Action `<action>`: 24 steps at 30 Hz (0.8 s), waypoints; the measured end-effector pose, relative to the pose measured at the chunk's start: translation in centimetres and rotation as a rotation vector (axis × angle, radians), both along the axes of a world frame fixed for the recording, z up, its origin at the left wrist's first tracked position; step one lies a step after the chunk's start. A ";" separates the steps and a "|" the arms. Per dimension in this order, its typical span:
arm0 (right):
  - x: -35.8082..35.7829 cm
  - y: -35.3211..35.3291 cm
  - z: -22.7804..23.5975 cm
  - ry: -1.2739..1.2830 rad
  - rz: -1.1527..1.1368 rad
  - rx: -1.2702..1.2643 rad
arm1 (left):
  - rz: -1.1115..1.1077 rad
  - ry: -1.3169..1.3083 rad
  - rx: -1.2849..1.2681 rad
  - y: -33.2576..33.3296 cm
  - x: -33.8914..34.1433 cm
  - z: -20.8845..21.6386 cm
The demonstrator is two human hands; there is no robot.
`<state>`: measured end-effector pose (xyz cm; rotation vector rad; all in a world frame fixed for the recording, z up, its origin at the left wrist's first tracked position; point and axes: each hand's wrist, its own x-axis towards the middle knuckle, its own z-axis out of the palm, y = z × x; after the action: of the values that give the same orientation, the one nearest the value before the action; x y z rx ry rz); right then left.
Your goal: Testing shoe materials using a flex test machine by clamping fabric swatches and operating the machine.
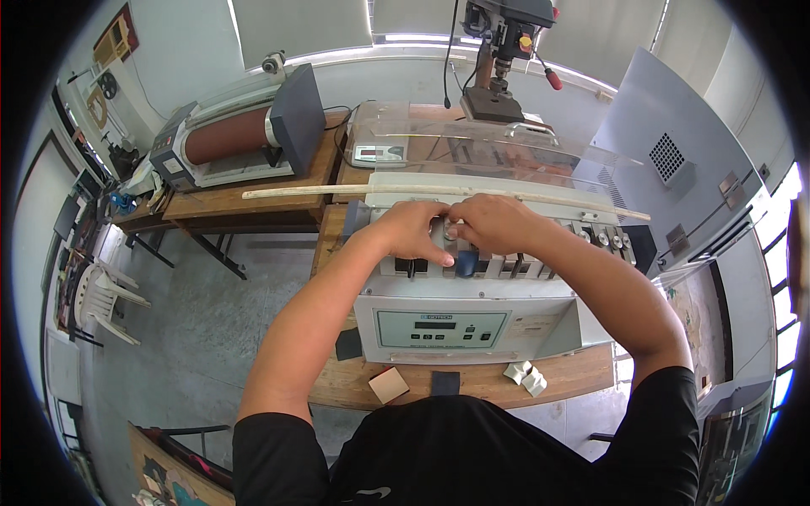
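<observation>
Both my hands are at a row of metal clamps on a white benchtop testing machine (540,333). My left hand (413,230) is closed around the left side of one metal clamp (450,246), its thumb lying along the front. My right hand (494,224) bends over the same clamp from the right, fingertips pinching at its top; the exact grip is partly hidden. Just right of the clamp, below my right fingers, a blue piece (467,264) hangs in the row. More clamps with round silver knobs (603,239) stand at the right end.
A long wooden stick (308,191) lies across the machine behind my hands, below a clear cover (489,152). On the wooden bench's front edge lie a tan square (388,385), a dark swatch (445,384) and white crumpled pieces (526,379). A drill press (498,84) stands behind.
</observation>
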<state>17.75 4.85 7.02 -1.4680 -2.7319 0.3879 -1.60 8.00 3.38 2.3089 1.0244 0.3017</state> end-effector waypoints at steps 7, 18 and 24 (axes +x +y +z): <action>-0.6 -0.1 -1.4 0.042 -0.013 -0.001 | 0.039 0.004 -0.059 -0.3 0.3 0.4; 0.1 0.9 -1.1 -0.167 0.345 0.232 | 0.002 -0.002 0.030 0.1 0.0 -0.4; 0.0 2.0 -0.4 -0.284 0.462 0.224 | 0.024 -0.033 0.011 0.2 -0.2 -0.8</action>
<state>17.78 6.85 6.65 -0.8913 -3.1995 -0.1387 -1.77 8.23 2.58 2.2952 1.0375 0.3542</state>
